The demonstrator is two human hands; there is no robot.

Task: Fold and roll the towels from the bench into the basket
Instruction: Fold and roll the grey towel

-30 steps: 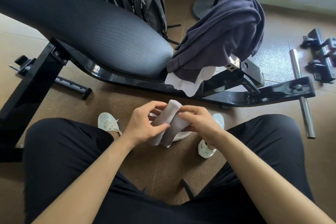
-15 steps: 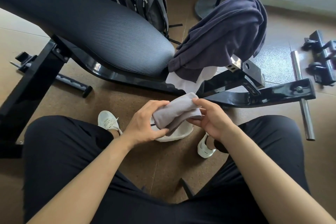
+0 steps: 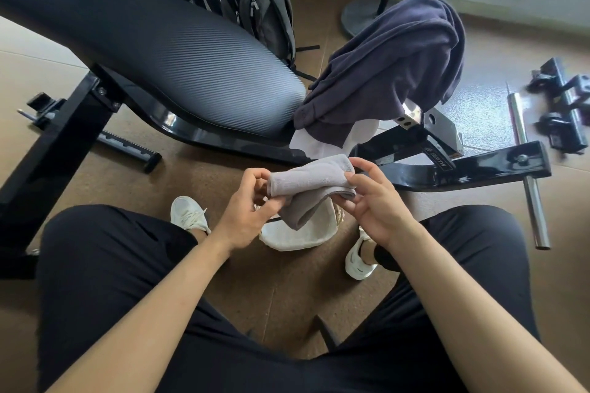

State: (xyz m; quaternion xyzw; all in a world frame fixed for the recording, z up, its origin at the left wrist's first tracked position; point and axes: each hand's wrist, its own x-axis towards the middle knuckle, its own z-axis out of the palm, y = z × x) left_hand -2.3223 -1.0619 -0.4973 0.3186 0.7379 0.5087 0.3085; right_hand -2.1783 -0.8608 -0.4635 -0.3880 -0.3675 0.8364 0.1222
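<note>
**gymrat_02:** where's the towel at right now?

**foldguy:** the grey towel (image 3: 311,182) is up in the air right above the basket (image 3: 297,238), half rolled. the left hand (image 3: 245,210) has its thumb and curled fingers pinching the towel's left end. the right hand (image 3: 376,204) has thumb and fingertips nipped on the right end, with the other fingers only loosely bent. a loose tail droops off the roll toward the basket's mouth. can't tell if it touches the rim.

**gymrat_02:** so what goes wrong from here?

**foldguy:** my guess is the roll springs open. both grips are light pinches at the ends and nothing wraps the middle, so if either hand lets go before that tail is tucked, it unrolls on the way down. the tail could also snag the basket's rim and drag the roll onto the floor (image 3: 95,175) beside the basket. the basket looks soft-sided too, so a hard shove might squash or tip it.

**gymrat_02:** more after this one?

**foldguy:** yep. there's a dark cloth (image 3: 389,67) with a white towel (image 3: 306,145) poking out under it, heaped just beyond the basket on the bench (image 3: 191,67). yank the dark one carelessly and i reckon the white one slides off with it.
</note>
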